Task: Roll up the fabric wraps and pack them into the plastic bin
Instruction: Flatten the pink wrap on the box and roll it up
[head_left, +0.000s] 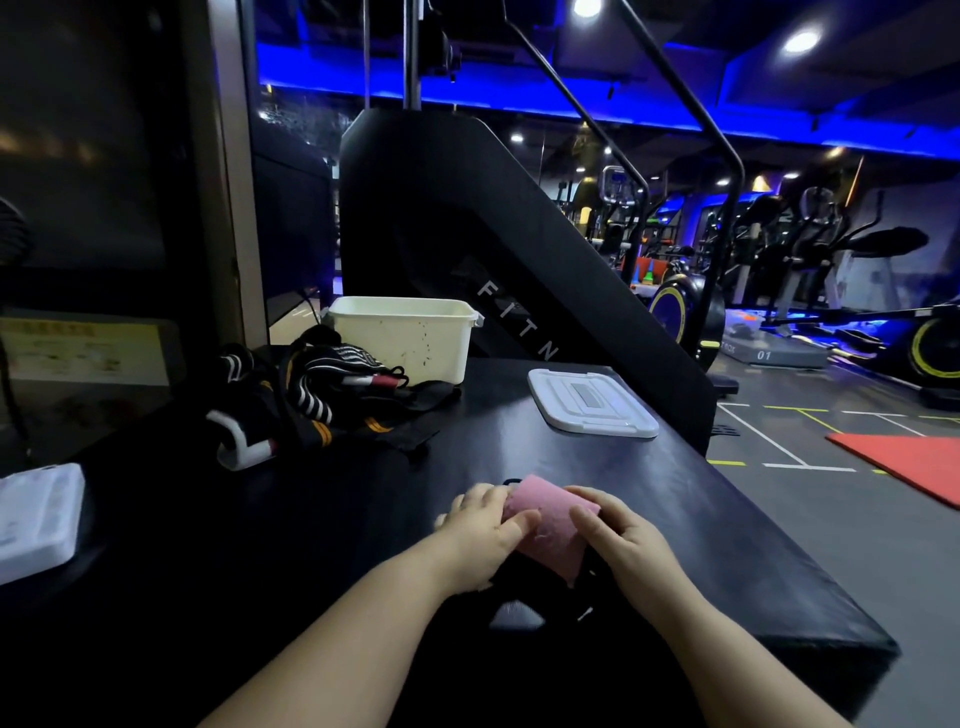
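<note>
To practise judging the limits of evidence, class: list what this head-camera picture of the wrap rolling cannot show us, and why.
All in the head view:
- Inside the plastic bin: hidden by its near wall.
- Count in the pile of wraps: lost in a dark tangle.
- The white tray: cut by the left edge.
- Sides of the pink wrap: covered by the left hand and right hand.
- The yellow notice: print blurred.

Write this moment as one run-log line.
left hand, right hand: gripping pink fabric wrap | cream plastic bin: open | black striped wraps: piled beside it
</note>
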